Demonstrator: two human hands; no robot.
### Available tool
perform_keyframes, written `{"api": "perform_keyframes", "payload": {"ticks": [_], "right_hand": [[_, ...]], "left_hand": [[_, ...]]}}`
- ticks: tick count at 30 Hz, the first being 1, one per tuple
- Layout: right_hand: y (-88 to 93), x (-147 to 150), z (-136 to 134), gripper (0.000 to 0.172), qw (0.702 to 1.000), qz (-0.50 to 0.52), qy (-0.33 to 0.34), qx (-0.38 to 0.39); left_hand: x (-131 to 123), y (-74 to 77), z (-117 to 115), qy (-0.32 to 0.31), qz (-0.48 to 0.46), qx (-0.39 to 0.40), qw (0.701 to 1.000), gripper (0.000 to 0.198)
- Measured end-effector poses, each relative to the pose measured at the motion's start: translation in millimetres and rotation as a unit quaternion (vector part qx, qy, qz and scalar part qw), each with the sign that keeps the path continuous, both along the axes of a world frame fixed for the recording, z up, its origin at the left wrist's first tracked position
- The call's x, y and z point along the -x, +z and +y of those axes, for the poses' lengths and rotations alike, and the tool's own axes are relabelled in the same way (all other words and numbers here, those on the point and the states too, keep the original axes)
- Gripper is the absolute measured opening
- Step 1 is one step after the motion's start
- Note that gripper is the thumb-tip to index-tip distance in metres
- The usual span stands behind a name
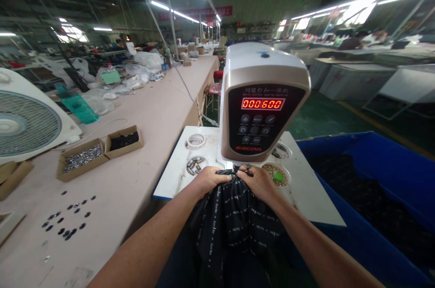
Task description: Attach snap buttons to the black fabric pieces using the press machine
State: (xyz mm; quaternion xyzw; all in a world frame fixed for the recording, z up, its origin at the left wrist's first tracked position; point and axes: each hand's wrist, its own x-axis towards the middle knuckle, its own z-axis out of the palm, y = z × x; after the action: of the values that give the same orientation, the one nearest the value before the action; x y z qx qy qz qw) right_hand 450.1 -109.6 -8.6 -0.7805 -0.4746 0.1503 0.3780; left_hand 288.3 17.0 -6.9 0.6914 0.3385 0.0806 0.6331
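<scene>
A black garment with white printed lettering (233, 215) hangs gathered in front of me, its upper edge at the lower front of a white button machine (265, 65). My left hand (209, 180) is closed on that edge from the left, thumb on top. From the right, my right hand (260, 182) pinches the same edge, close beside the machine's lower head. A small shiny spot shows on the cloth between my thumbs. The machine's red display (263, 104) reads 000600. Part of the fingers is hidden by the cloth.
Round recesses in the white machine table hold metal parts (194, 168) and brass-coloured pieces with a green cap (277, 177). Cardboard boxes of fasteners (81, 161) and loose dark discs (68, 231) lie on the left table near a fan (20, 115). A blue bin (360, 143) stands right.
</scene>
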Motion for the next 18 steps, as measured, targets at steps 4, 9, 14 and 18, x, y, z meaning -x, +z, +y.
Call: {"api": "perform_keyframes", "payload": {"ticks": [4, 9, 14, 18], "right_hand": [[2.4, 1.4, -1.6, 0.023, 1.000, 0.001, 0.002, 0.005], [1.4, 0.3, -2.5, 0.024, 1.000, -0.018, 0.001, 0.005], [-0.8, -0.8, -2.2, 0.024, 0.999, -0.044, 0.023, 0.007], [-0.6, 1.3, -1.5, 0.025, 0.999, -0.041, 0.020, 0.010]], "left_hand": [[2.2, -0.9, -2.4, 0.007, -0.002, -0.028, 1.000, 0.037], [1.5, -4.8, 1.4, 0.004, -0.011, -0.066, 0.998, 0.035], [3.6, -7.0, 6.1, -0.018, -0.027, -0.065, 0.997, 0.030], [8.3, -5.0, 4.2, -0.008, -0.040, -0.075, 0.996, 0.026]]}}
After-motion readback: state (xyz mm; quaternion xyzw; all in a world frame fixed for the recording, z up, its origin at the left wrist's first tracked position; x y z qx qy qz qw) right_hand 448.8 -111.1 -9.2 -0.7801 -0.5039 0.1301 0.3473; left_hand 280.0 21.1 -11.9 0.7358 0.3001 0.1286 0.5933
